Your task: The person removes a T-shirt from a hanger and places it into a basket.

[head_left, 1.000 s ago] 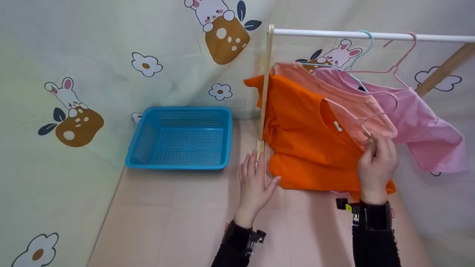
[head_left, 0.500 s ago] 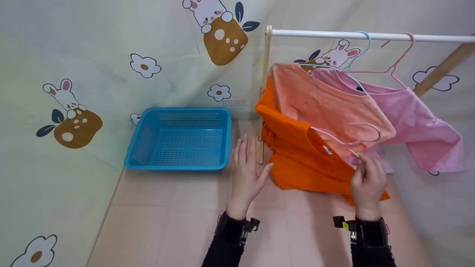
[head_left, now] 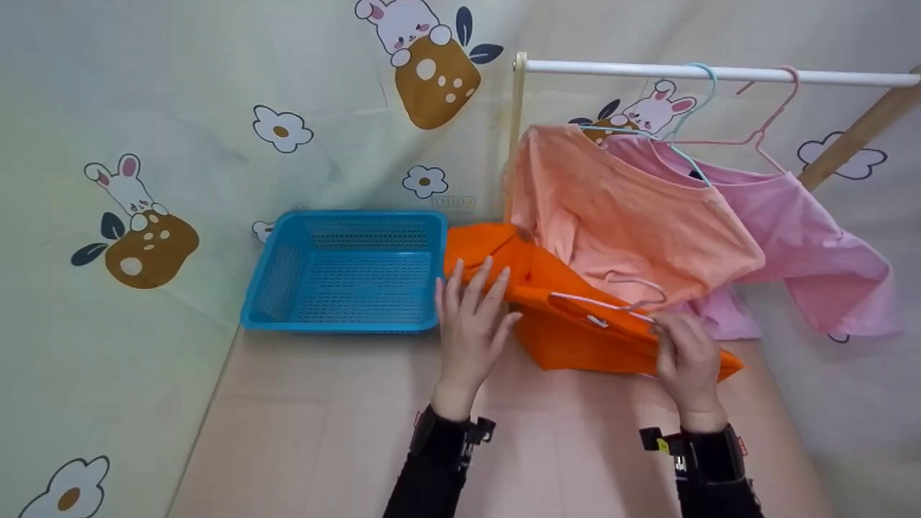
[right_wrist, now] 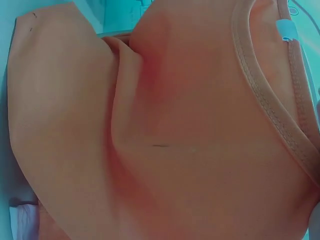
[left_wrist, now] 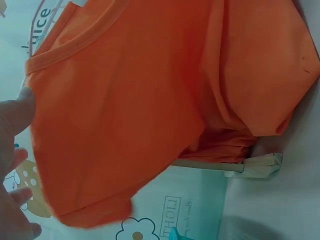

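Note:
An orange T-shirt (head_left: 568,338) hangs tilted on a pale pink hanger (head_left: 608,305), off the rail, with a white label in its collar. My right hand (head_left: 687,363) grips the hanger's right arm beside the neckline. With fingers spread, my left hand (head_left: 468,327) is at the shirt's left shoulder, close to the basket's right side. In the left wrist view the thumb of the left hand (left_wrist: 15,130) lies right at the edge of the T-shirt (left_wrist: 115,115). Orange-brown cloth of the T-shirt (right_wrist: 190,125) fills the right wrist view and mostly hides the right hand.
A blue plastic basket (head_left: 345,327) stands at left on the pink surface (head_left: 345,432). The white rail (head_left: 611,67) bears a peach shirt (head_left: 640,230) on a teal hanger (head_left: 691,108) and a pink shirt (head_left: 827,237) on a pink hanger (head_left: 781,108). Wooden posts hold the rail.
My right hand has brought the orange T-shirt and its hanger left and downward, away from the peach shirt. The shirt's left side now reaches the basket. My left hand has shifted slightly left.

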Motion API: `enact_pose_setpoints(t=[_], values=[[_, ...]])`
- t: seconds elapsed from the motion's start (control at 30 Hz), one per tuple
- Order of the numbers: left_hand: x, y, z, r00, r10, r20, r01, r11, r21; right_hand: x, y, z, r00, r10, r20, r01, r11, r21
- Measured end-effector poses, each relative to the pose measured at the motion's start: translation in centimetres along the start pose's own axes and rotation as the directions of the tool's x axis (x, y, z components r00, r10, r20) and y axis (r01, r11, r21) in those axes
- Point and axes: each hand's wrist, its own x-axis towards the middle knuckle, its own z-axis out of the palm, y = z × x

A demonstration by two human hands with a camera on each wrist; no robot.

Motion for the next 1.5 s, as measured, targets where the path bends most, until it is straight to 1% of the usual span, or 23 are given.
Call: enact_pose_setpoints(t=[0.17,0.33,0.43,0.63,0.77,0.83,0.9,0.97,1.03,1.2,1.27,1.37,1.43,1.47,1.5], values=[[-0.3,-0.2,0.1,1.0,0.007,-0.016,-0.007,1.0,-0.013,0.0,-0.2,0.2,1.0,-0.003,0.023,0.002,0.999,0.034],[-0.5,-0.3,0.1,0.999,-0.012,-0.03,0.011,1.0,-0.016,0.0,-0.3,0.4,0.999,-0.017,0.039,0.016,0.999,0.039],[-0.6,-0.4,0.1,0.999,-0.023,-0.04,0.021,0.999,-0.027,0.0,-0.2,0.5,0.999,-0.013,0.041,0.011,0.999,0.037],[-0.8,-0.8,0.1,0.996,-0.043,-0.083,0.038,0.997,-0.062,0.1,0.3,0.4,0.999,0.023,0.026,-0.024,0.999,0.022],[-1.0,-1.4,-0.2,0.991,-0.064,-0.119,0.054,0.995,-0.085,0.3,0.5,-0.1,0.998,0.059,-0.004,-0.059,0.998,-0.003],[-1.0,-1.7,-0.3,0.987,-0.086,-0.136,0.072,0.992,-0.106,0.3,0.5,-0.4,0.997,0.083,-0.009,-0.083,0.996,-0.022],[-1.1,-2.0,-0.6,0.981,-0.122,-0.151,0.102,0.985,-0.136,0.3,0.4,-0.6,0.994,0.108,-0.008,-0.108,0.993,-0.047],[-1.2,-2.3,-0.9,0.972,-0.175,-0.157,0.147,0.973,-0.176,0.3,0.4,-0.9,0.991,0.132,-0.006,-0.132,0.988,-0.076],[-1.2,-2.6,-1.1,0.959,-0.235,-0.155,0.2,0.956,-0.212,0.3,0.4,-1.2,0.987,0.158,-0.008,-0.158,0.983,-0.098],[-1.2,-3.1,-1.6,0.918,-0.375,-0.132,0.332,0.905,-0.266,0.3,0.5,-1.5,0.978,0.207,-0.027,-0.209,0.972,-0.103],[-1.1,-3.3,-1.8,0.893,-0.431,-0.131,0.379,0.876,-0.297,0.2,0.7,-1.5,0.975,0.22,-0.031,-0.222,0.97,-0.1],[-1.1,-3.6,-2.0,0.85,-0.511,-0.127,0.444,0.826,-0.348,0.1,0.7,-1.6,0.97,0.24,-0.029,-0.242,0.966,-0.094],[-1.2,-3.8,-1.9,0.829,-0.545,-0.125,0.47,0.8,-0.374,0.3,0.5,-1.6,0.964,0.262,-0.044,-0.265,0.961,-0.085],[-1.2,-3.8,-1.9,0.827,-0.548,-0.125,0.473,0.798,-0.374,0.5,0.3,-1.6,0.961,0.272,-0.055,-0.276,0.958,-0.076],[-1.4,-3.8,-1.7,0.831,-0.542,-0.126,0.467,0.803,-0.37,0.7,-0.1,-1.5,0.957,0.282,-0.064,-0.286,0.956,-0.066]])
